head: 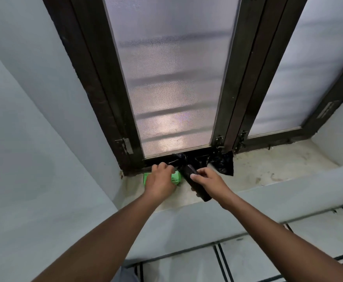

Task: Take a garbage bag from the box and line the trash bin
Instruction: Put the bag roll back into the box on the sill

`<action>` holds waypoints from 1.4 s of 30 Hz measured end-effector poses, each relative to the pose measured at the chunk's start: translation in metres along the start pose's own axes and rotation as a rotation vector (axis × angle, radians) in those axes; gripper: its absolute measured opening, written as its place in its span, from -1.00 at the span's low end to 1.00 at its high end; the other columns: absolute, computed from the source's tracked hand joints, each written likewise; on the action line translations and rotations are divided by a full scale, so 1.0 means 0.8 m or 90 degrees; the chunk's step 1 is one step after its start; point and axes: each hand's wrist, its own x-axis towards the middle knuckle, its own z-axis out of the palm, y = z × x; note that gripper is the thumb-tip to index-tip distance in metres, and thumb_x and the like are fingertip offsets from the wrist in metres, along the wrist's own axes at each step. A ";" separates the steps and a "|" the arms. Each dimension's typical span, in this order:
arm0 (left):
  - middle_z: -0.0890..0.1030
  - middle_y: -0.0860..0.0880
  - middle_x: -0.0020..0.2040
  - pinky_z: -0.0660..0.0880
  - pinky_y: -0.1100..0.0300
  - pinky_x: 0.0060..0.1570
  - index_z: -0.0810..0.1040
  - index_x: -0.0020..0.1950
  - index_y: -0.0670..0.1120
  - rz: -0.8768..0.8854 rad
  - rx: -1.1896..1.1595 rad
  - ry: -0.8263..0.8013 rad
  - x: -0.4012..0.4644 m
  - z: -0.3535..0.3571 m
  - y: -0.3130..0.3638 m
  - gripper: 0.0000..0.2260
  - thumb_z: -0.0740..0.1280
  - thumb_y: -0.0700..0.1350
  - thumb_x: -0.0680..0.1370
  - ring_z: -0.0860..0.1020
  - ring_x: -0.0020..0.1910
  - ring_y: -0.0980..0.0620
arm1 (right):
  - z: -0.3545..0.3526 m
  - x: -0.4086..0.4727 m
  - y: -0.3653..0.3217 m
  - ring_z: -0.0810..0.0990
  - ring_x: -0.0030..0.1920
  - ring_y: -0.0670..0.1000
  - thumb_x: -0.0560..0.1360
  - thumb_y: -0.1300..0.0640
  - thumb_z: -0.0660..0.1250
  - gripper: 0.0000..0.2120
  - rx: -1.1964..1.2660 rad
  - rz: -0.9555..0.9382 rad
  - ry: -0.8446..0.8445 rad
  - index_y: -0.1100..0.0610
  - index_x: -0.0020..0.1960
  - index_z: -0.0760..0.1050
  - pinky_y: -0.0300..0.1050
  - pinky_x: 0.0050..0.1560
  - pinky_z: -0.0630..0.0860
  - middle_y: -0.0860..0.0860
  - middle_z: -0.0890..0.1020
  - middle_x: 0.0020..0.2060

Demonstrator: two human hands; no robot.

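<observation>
STEP: bag extraction | box (pixel 175 178): green, on window sill (pixel 268 171) at left rear corner, under left hand (pixel 160 180), pressed down | roll (pixel 195 184): black, long axis front-to-rear, right of box, gripped by right hand (pixel 209 179) | loose bag film (pixel 221 162): beyond roll, against window frame | bin: not visible

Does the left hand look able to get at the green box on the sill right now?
Probably yes: the left hand already rests on the green box, nothing between them; the right hand holds the black roll beside it.
</observation>
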 end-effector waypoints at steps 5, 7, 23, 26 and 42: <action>0.39 -0.04 0.29 0.46 -0.09 0.15 0.37 0.31 0.02 0.003 0.099 0.020 0.011 0.032 0.005 -0.48 0.46 0.07 0.42 0.34 0.26 -0.13 | 0.006 -0.010 -0.005 0.72 -0.05 0.33 0.61 0.03 0.32 -0.77 0.047 0.009 -0.015 0.17 0.14 0.59 0.18 -0.10 0.61 0.21 0.73 -0.15; 0.43 -0.02 0.28 0.43 -0.12 0.17 0.35 0.32 0.03 0.001 0.101 0.035 0.015 0.039 0.003 -0.48 0.45 0.11 0.44 0.36 0.28 -0.13 | 0.010 -0.015 -0.007 0.71 -0.10 0.28 0.65 0.08 0.27 -0.77 0.051 -0.003 -0.022 0.21 0.13 0.61 0.11 -0.11 0.57 0.21 0.69 -0.15; 0.57 0.06 -0.14 0.55 -0.06 -0.14 0.45 -0.08 0.12 -0.036 -0.439 0.162 -0.013 0.001 -0.054 -0.85 0.34 0.14 0.50 0.57 -0.13 0.01 | 0.044 -0.015 -0.051 0.70 -0.18 0.18 0.61 0.16 0.35 -0.82 0.061 -0.070 -0.069 0.18 0.17 0.64 0.00 -0.21 0.65 0.33 0.66 0.05; 0.57 0.07 -0.12 0.53 0.01 -0.08 0.54 -0.11 0.14 -0.040 -0.474 0.232 -0.019 0.002 -0.063 -0.89 0.33 0.12 0.57 0.57 -0.04 -0.02 | 0.054 -0.011 -0.062 0.70 -0.18 0.17 0.58 0.25 0.38 -0.82 0.045 -0.079 -0.082 0.18 0.17 0.65 0.18 -0.07 0.65 0.29 0.70 -0.02; 0.63 0.07 -0.13 0.65 0.04 -0.16 0.53 -0.09 0.10 -0.051 -0.604 0.269 -0.035 -0.011 -0.061 -0.77 0.32 -0.26 0.60 0.64 -0.11 0.02 | 0.060 -0.006 -0.133 0.61 -0.14 0.07 0.57 0.34 0.19 -0.67 -0.170 -0.046 -0.166 0.17 0.15 0.68 -0.14 -0.14 0.56 0.11 0.68 -0.02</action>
